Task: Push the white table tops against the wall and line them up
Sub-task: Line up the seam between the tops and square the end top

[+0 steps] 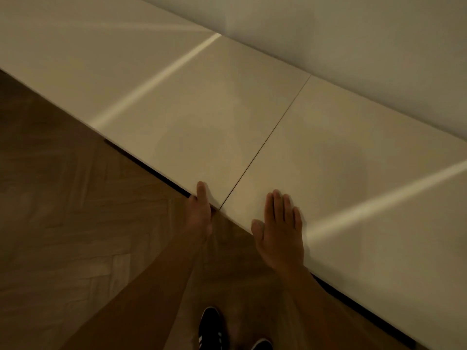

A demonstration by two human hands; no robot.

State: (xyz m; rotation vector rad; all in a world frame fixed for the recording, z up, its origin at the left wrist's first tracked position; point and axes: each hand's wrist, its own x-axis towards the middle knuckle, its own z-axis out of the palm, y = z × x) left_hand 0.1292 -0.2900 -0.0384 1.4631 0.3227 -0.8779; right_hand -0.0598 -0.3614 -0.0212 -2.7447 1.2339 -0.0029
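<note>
Two white table tops stand side by side along the pale wall [353,34]. The left table top [156,79] and the right table top [353,152] meet at a thin dark seam [265,145]. My left hand [201,210] grips the front edge of the left table top just left of the seam, thumb on top and fingers hidden below. My right hand [280,228] lies flat, fingers together, on the front edge of the right table top. The back edges of both tops touch the wall.
A wooden herringbone floor [75,210] fills the left and lower part of the view. My dark shoes with white stripes [211,329] stand close to the tables' front edge. Dark table frames show as a strip under the tops [353,304].
</note>
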